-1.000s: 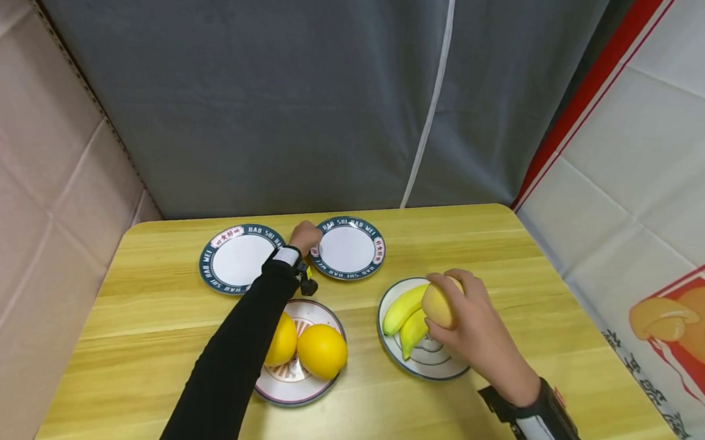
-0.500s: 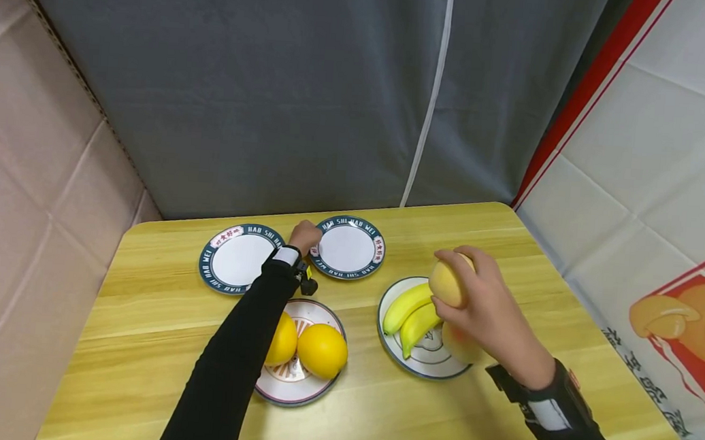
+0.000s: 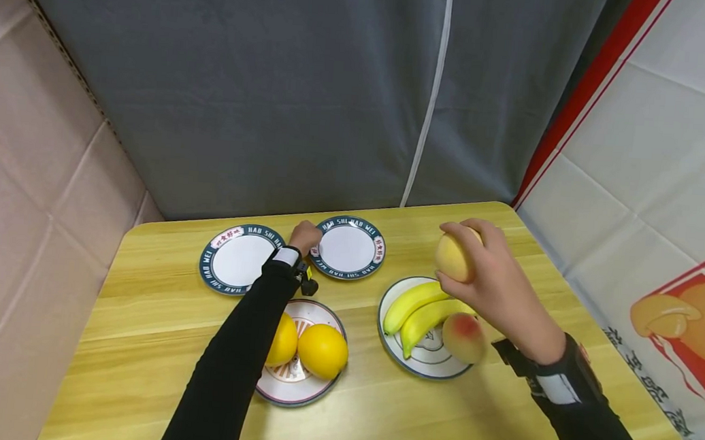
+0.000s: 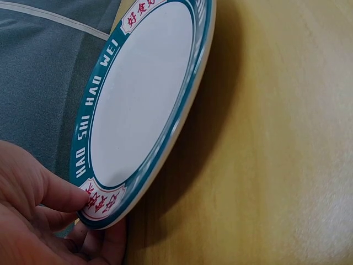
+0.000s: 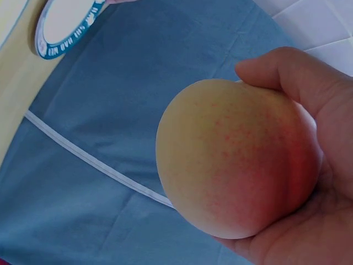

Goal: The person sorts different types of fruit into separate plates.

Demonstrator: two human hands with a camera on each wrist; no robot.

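My right hand [image 3: 498, 278] grips a yellow-and-red peach [image 5: 237, 160] above the right-hand plate [image 3: 389, 349]. On that plate lie two bananas [image 3: 422, 313] and a second peach [image 3: 463, 338] with a red blush. At the back, my left hand [image 3: 306, 236] pinches the left rim of a white plate with a dark teal lettered border [image 3: 350, 248]. In the left wrist view the thumb [image 4: 66, 196] lies on top of the rim and the fingers are under it; a shadow falls on the wood beside the plate.
A matching teal-rimmed plate [image 3: 239, 260] sits at the back left. Nearer, a plate [image 3: 294, 396] holds oranges [image 3: 322, 351], partly covered by my left sleeve [image 3: 233, 348]. A grey curtain [image 3: 274, 105] hangs behind the wooden table [image 3: 135, 341].
My right hand has lifted the peach up and to the right, off the right-hand plate. The second peach and more of the bananas have come into sight. My left hand stays at its rim.
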